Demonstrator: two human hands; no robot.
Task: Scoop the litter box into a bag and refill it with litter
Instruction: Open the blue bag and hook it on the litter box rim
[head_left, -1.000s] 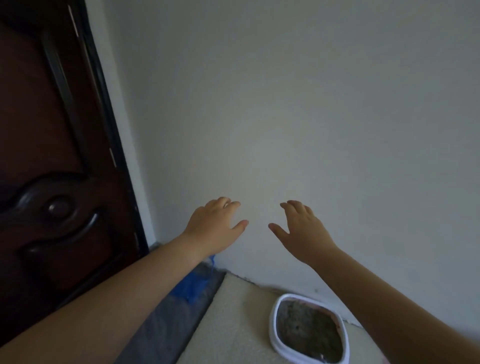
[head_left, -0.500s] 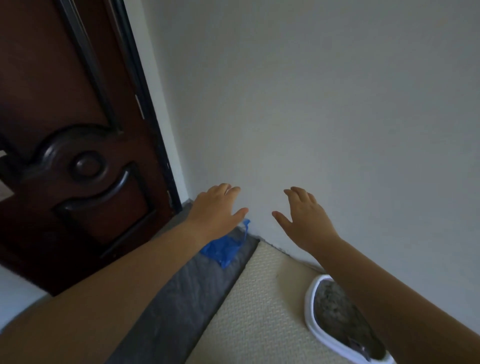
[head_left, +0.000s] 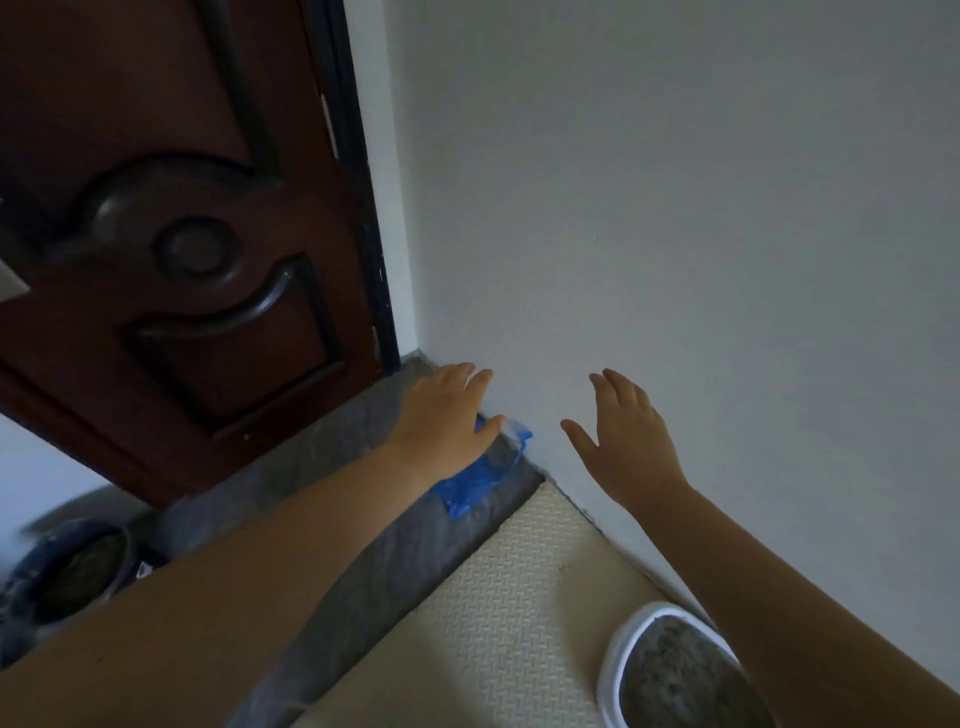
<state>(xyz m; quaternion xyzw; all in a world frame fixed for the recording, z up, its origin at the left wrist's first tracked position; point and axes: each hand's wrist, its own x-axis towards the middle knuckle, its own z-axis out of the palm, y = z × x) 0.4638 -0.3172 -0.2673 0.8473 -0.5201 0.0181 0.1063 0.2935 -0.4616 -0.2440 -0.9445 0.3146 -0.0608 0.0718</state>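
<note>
1. Head view: left hand (head_left: 447, 423) stretched forward, palm down, fingers spread, grip apart, holding nothing.
2. Right hand (head_left: 626, 439) same pose, thumb out toward the left, grip apart, holding nothing. The hands are near each other, not touching.
3. Left hand sits over a blue bag (head_left: 480, 480), partly covering it; contact can't be told.
4. Bag lies crumpled on a grey strip (head_left: 374, 561) of floor, right in the corner where the white wall (head_left: 675, 208) meets the floor.
5. Cream textured mat (head_left: 498, 623) just beside the strip, running along the wall.
6. Litter box (head_left: 618, 649), white rim, grey litter inside, on the mat at bottom right, near the wall; right forearm crosses over its far side.
7. Box is well apart from the bag, below and right of both hands.
8. Dark brown carved door (head_left: 182, 234) upper left, its edge by the wall corner.
9. Dark round bowl (head_left: 72, 571) at far left on the floor, blurred.
</note>
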